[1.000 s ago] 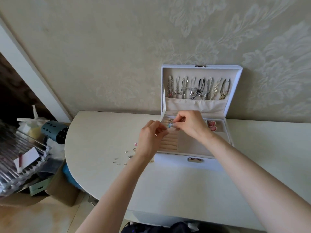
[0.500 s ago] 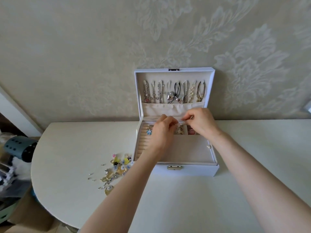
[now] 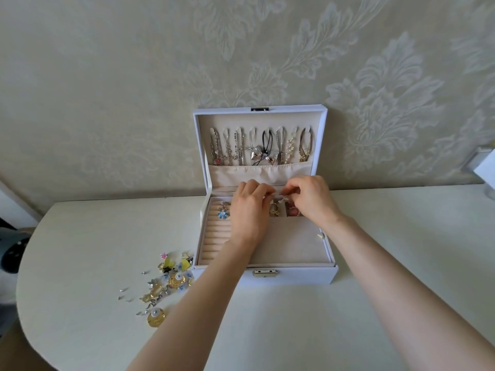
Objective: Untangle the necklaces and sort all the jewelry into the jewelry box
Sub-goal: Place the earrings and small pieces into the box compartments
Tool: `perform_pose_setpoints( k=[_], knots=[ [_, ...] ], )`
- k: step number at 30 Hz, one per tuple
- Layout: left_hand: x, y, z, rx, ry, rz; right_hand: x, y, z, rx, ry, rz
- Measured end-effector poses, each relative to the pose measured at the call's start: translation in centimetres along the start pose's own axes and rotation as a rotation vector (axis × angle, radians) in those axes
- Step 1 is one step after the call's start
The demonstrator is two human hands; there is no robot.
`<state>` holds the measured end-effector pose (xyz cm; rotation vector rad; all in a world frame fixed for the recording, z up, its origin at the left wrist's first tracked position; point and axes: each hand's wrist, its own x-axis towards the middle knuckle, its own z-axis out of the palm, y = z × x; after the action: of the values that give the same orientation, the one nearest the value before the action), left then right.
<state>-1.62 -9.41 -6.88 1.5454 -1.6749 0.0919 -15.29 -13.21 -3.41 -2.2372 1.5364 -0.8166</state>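
Wide white table (image 3: 294, 330) with a rounded left end, and at its back edge the white jewelry box (image 3: 294, 275) stands open, lid up against the wall. A row of silver and gold necklaces (image 3: 261, 149) hangs neatly inside that lid. Off the box's front-left corner sits a loose pile of gold, yellow and blue trinkets (image 3: 171, 279), unsorted.

Both hands are over the box's back row of small compartments. The left hand (image 3: 249, 210) and the right hand (image 3: 310, 202) have their fingers curled, tips meeting, pinching a small pale piece (image 3: 279, 198) between them; it's too tiny to name or to read its long axis. It hangs directly above the compartments, so the drop looks straight down. A blue flower ring (image 3: 222, 212) sits in the ring rolls just left. For the pile, the left hand is nearer. No legible writing anywhere.
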Motion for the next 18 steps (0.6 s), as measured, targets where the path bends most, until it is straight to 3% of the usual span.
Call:
perform_pose_setpoints(
  k=[4, 14, 18],
  knots=[
    [0.02, -0.29, 0.19, 0.029, 0.014, 0.019, -0.41, -0.31, 0.14, 0.011, -0.019, 0.002],
    [0.02, -0.54, 0.40, 0.027, 0.014, 0.038, -0.24, 0.27, 0.84, -0.236, -0.060, -0.079],
    [0.02, -0.27, 0.15, -0.074, -0.031, 0.044, -0.21, 0.18, 0.24, 0.021, 0.056, -0.052]
  ],
)
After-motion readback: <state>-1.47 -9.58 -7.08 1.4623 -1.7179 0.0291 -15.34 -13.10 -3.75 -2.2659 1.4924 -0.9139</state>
